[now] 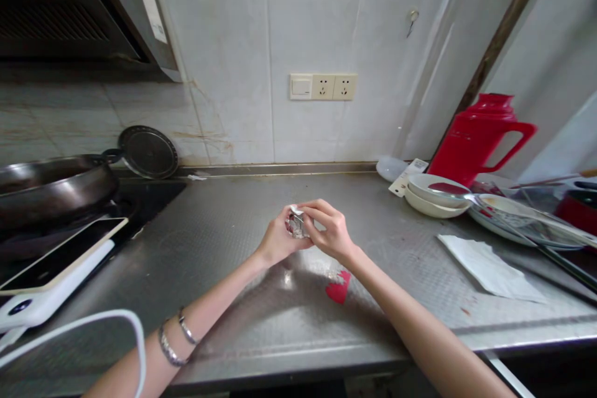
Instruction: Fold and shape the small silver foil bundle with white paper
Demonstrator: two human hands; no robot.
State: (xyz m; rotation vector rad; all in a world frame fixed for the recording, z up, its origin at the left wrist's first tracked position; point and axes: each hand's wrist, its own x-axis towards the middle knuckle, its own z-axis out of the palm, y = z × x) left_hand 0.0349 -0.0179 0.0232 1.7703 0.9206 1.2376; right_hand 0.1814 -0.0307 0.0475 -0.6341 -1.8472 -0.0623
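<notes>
Head view: silvery thing [296, 227] held mid-frame

Fingers of the left hand [278, 241] curl round it; fingers of the right hand [330, 230], nearly closed, meet its right edge, their hold unclear; its long axis cannot be told; at frame right, pale bowls [431, 204] sit stacked, one in another; far left, a pan [81, 185], contents unclear.

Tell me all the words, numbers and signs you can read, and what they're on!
None can be read clearly.
Label on the range hood: too small and blurred.
Red flask: faint marks, too blurred.
White card: tiny marks, too small.
Silvery thing in the left hand: no readable text.
</notes>
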